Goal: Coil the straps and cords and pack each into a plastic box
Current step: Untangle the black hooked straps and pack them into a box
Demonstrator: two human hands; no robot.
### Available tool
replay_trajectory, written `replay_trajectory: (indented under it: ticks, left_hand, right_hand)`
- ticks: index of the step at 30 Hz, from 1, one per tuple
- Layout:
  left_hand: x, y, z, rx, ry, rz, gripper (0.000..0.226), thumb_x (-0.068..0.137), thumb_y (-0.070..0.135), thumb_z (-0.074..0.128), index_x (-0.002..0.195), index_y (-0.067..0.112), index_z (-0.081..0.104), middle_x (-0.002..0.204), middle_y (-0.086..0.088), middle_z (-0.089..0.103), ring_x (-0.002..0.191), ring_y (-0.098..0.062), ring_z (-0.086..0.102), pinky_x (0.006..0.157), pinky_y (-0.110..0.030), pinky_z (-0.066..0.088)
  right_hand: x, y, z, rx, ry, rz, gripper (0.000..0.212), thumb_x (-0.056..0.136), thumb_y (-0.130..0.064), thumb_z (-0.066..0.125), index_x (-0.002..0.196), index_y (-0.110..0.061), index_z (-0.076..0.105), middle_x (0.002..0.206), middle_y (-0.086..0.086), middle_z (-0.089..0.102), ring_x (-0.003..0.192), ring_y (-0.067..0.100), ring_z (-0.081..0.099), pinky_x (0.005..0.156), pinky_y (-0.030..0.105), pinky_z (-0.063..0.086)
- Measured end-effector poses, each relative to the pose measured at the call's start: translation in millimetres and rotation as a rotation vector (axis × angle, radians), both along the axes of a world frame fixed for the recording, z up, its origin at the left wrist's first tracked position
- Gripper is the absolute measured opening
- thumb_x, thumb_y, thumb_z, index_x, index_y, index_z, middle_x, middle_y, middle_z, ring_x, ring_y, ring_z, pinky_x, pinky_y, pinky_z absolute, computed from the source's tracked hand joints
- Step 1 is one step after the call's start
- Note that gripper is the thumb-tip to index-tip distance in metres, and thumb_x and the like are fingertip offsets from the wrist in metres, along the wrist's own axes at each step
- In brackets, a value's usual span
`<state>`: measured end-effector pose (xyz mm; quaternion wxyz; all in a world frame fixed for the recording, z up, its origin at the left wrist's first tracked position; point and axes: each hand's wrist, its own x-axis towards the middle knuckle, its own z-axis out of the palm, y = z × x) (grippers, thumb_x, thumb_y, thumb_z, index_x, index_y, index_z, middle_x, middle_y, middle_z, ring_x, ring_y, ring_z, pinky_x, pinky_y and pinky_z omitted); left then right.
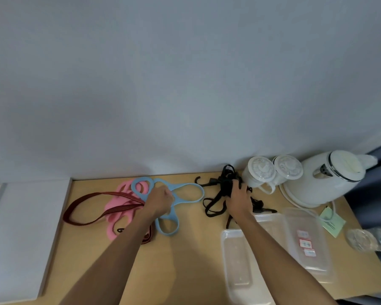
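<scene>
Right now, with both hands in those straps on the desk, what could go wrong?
1. The right hand grips the tangled black cords, which lie right beside two lidded mugs. Pulling the tangle up could snag or knock a mug.
2. The left hand holds the blue strap, which overlaps the pink strap and the dark red strap. Lifting it may drag those along.

Both forearms [279, 249] are bare as far as they show. The left hand [161, 200] and the right hand [240, 199] are bare too.
</scene>
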<state>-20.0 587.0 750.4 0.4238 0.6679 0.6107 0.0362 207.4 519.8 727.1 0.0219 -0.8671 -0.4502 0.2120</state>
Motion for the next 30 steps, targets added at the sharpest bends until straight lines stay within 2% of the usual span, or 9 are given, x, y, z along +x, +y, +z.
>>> replay_trajectory:
  ticks: [3,6,9,12,16,19,22,26,30]
  left_hand:
    - [-0.8,1.2,-3.4,0.016,-0.013,0.015,0.023,0.094,0.01,0.039,0.082,0.002,0.057,0.079,-0.013,0.061,0.067,-0.022,0.056,0.062,-0.04,0.053]
    - [-3.2,3.5,-7.8,0.014,-0.014,0.042,0.013,0.091,0.007,0.046,0.092,0.001,0.057,0.091,-0.014,0.06,0.076,-0.025,0.058,0.068,-0.042,0.053]
    - [-13.6,7.4,-11.1,0.034,0.038,0.034,0.024,0.084,0.007,0.055,0.107,0.003,0.055,0.106,-0.013,0.052,0.099,-0.029,0.053,0.081,-0.038,0.047]
    - [-29.2,11.1,-10.6,0.142,0.169,0.021,0.032,0.08,0.005,0.051,0.112,0.005,0.056,0.117,-0.016,0.051,0.113,-0.033,0.044,0.094,-0.039,0.04]
    - [-56.7,9.8,-6.4,0.218,0.267,0.102,0.047,0.078,0.001,0.053,0.124,0.011,0.049,0.131,-0.012,0.042,0.124,-0.032,0.035,0.103,-0.042,0.034]
    - [-83.0,6.4,-10.5,0.185,0.345,0.156,0.059,0.079,0.007,0.056,0.134,0.015,0.039,0.141,-0.008,0.035,0.135,-0.028,0.026,0.109,-0.042,0.024]
    - [-104.8,0.9,-15.6,0.113,0.46,0.115,0.063,0.084,0.023,0.06,0.14,0.02,0.033,0.145,-0.005,0.032,0.138,-0.026,0.025,0.111,-0.043,0.023]
    - [-114.0,-8.1,-16.4,0.198,0.602,0.038,0.058,0.081,0.024,0.06,0.136,0.022,0.038,0.135,-0.007,0.038,0.127,-0.028,0.034,0.107,-0.039,0.027]
    - [-122.0,-7.4,-12.2,0.272,0.657,-0.024,0.052,0.083,0.029,0.06,0.13,0.018,0.043,0.131,-0.01,0.039,0.123,-0.029,0.036,0.102,-0.038,0.031]
  right_hand:
    - [1.6,5.0,1.3,0.078,0.191,-0.054,0.071,0.088,-0.024,0.062,0.146,-0.018,0.021,0.14,0.019,0.029,0.124,0.038,0.039,0.097,0.044,0.046]
    - [0.3,6.2,6.3,0.111,0.288,-0.065,0.083,0.085,-0.03,0.066,0.149,-0.023,0.014,0.143,0.018,0.024,0.123,0.037,0.044,0.096,0.042,0.046]
    - [-1.2,3.7,12.9,0.081,0.198,-0.038,0.08,0.084,-0.036,0.065,0.147,-0.022,0.018,0.141,0.018,0.026,0.114,0.037,0.051,0.089,0.041,0.05]
    - [-4.8,2.9,23.0,0.014,0.052,-0.017,0.064,0.086,-0.033,0.06,0.139,-0.017,0.027,0.134,0.016,0.031,0.108,0.037,0.052,0.084,0.042,0.051]
    - [-17.4,6.0,40.2,0.044,-0.086,-0.037,0.049,0.086,-0.026,0.057,0.129,-0.012,0.039,0.135,0.018,0.032,0.118,0.038,0.042,0.094,0.045,0.044]
    - [-35.6,11.3,48.4,0.163,-0.13,0.08,0.044,0.085,-0.021,0.056,0.127,-0.011,0.046,0.137,0.015,0.033,0.123,0.034,0.035,0.098,0.042,0.038]
    - [-72.0,19.3,42.5,0.199,-0.007,0.326,0.039,0.089,-0.021,0.053,0.126,-0.009,0.051,0.128,0.013,0.044,0.117,0.03,0.041,0.097,0.036,0.04]
    - [-139.5,24.6,26.9,0.067,0.289,0.562,0.038,0.094,-0.028,0.05,0.128,-0.011,0.051,0.127,0.009,0.051,0.121,0.026,0.046,0.098,0.034,0.039]
    - [-198.6,23.4,6.7,-0.013,0.279,0.622,0.051,0.091,-0.027,0.054,0.137,-0.011,0.038,0.133,0.01,0.046,0.124,0.029,0.04,0.103,0.036,0.034]
